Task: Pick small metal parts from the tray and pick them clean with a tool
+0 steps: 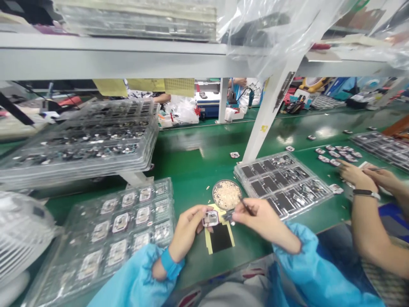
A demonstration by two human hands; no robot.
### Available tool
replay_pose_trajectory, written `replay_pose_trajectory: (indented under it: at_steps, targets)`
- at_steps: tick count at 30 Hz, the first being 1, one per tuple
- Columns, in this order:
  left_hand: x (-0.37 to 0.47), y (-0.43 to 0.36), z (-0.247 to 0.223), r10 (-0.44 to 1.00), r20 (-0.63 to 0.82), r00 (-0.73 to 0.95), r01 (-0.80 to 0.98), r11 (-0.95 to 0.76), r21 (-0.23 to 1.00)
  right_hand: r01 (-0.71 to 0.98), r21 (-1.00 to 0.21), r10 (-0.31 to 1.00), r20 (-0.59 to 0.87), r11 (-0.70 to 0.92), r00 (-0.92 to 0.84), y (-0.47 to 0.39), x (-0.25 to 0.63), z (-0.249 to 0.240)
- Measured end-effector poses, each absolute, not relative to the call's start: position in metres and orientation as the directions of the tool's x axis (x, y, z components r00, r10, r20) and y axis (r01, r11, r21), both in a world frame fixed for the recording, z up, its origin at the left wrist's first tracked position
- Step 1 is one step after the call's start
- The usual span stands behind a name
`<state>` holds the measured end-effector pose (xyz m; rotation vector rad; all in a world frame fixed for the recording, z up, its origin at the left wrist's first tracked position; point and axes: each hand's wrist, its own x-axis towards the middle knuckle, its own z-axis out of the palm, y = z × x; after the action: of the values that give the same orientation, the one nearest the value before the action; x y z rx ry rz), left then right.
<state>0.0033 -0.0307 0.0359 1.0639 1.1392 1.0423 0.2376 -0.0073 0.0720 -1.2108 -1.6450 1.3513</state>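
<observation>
My left hand pinches a small square watch-like case with rounded corners, a pale inside and a reddish rim. Close to its right side, my right hand is closed around a dark slim tool, like tweezers. A small dark part shows at the right fingertips; how it is held is unclear. Below the case lies a black pad edged with yellow tape, flat on the green bench. Just beyond my hands stands a round dish filled with small beige pieces.
A clear tray of similar cases lies left, beside a white fan. Another tray with dark rectangular parts lies right, near a slanted white post. A co-worker's hands work at far right. A shelf crosses above.
</observation>
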Motion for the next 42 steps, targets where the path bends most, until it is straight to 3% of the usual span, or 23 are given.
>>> replay_pose_trajectory:
  at_steps: [4, 15, 33, 42]
  targets:
    - [-0.002, -0.032, 0.036, 0.984, -0.125, 0.127, -0.095, 0.138, 0.986, 0.19, -0.982, 0.924, -0.085, -0.014, -0.372, -0.015, 0.205, 0.05]
    - [0.0, -0.036, 0.036, 0.977, -0.082, 0.199, -0.148, 0.112, 0.983, 0.094, -0.994, 0.968, -0.083, -0.062, -0.239, -0.014, 0.193, 0.034]
    - [0.01, -0.037, 0.025, 0.996, -0.008, 0.093, 0.147, -0.006, 0.989, 0.014, -0.999, 0.989, -0.033, -0.031, -0.146, -0.016, 0.187, 0.025]
    - [0.009, -0.038, 0.028, 0.992, 0.123, 0.042, 0.371, -0.13, 0.919, 0.03, -0.999, 0.991, -0.038, -0.034, -0.131, -0.016, 0.187, 0.022]
